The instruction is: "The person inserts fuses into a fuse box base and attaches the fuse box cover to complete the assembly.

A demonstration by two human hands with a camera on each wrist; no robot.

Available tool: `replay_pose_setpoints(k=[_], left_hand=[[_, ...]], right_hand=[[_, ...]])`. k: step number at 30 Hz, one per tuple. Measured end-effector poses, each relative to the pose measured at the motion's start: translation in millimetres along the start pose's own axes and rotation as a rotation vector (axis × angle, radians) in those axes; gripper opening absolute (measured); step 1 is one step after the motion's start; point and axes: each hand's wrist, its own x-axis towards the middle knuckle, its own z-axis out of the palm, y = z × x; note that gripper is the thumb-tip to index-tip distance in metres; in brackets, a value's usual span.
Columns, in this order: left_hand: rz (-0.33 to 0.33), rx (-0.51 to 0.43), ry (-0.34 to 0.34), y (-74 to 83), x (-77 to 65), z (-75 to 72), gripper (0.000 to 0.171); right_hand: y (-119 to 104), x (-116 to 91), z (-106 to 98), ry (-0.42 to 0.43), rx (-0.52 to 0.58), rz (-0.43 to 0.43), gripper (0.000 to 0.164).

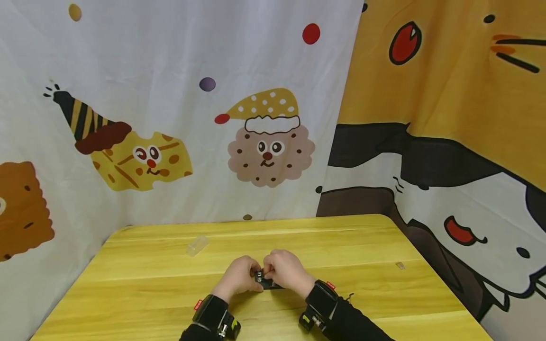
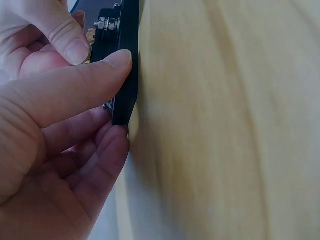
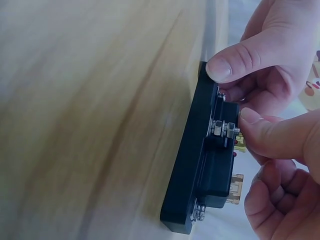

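A black fuse block with metal studs, nuts and a tan blade fuse lies on the wooden table between both hands. My left hand grips one end of it, thumb on the near edge and fingers at the end, as the left wrist view shows. My right hand is over the block's top. Its thumb and finger pinch at a yellow blade fuse, mostly hidden by the fingertips. Small red dots show beside that fuse in the right wrist view.
A clear plastic cover lies at the back left of the table. Toward the right edge is a small transparent piece, too small to identify. A curtain printed with cartoon figures hangs behind the table.
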Motion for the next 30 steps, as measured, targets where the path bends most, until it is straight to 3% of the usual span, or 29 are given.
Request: replay_pose_setpoints(k=[13, 30], left_hand=[[0.007, -0.009, -0.002, -0.5, -2.2, -0.1, 0.037], [-0.001, 0.001, -0.005, 1.5, -1.3, -1.7, 0.037]], right_hand=[[1.4, 0.4, 2.0, -0.035, 0.05, 0.04, 0.023], [8.6, -5.3, -1.4, -0.046, 0.084, -0.047, 0.015]])
